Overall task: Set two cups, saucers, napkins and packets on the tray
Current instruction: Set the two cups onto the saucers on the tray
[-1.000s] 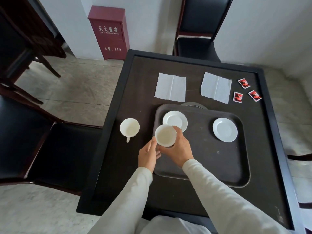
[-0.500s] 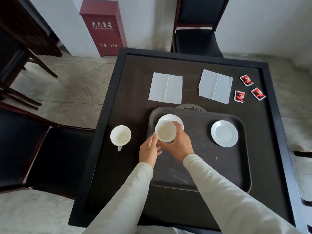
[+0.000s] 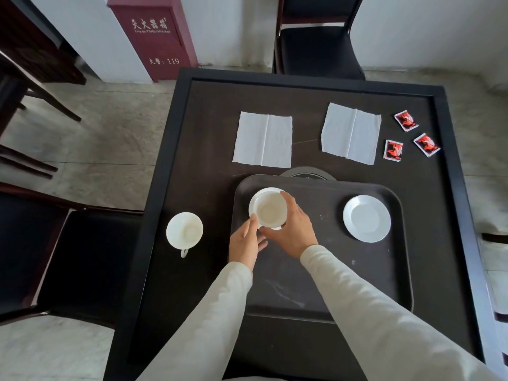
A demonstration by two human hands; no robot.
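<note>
My right hand [image 3: 292,229] grips a white cup [image 3: 270,210] over the left saucer [image 3: 264,192] on the dark tray [image 3: 324,284]; whether the cup rests on the saucer I cannot tell. My left hand [image 3: 244,244] touches the cup's near-left side with its fingertips. A second saucer [image 3: 367,218] lies bare on the tray's right half. A second white cup [image 3: 184,230] stands on the table left of the tray, handle toward me. Two white napkins [image 3: 263,143] [image 3: 350,133] and three red packets [image 3: 406,121] [image 3: 393,151] [image 3: 426,144] lie on the table beyond the tray.
The dark table [image 3: 209,111] has a raised rim. A round inset disc [image 3: 308,174] peeks out behind the tray. Black chairs stand at the far side [image 3: 319,48] and at the left [image 3: 82,259]. A red cabinet [image 3: 154,37] stands on the floor beyond the table's left corner.
My right hand has carried the cup forward from the tray's near-left edge to above the left saucer, and my left hand has followed alongside it.
</note>
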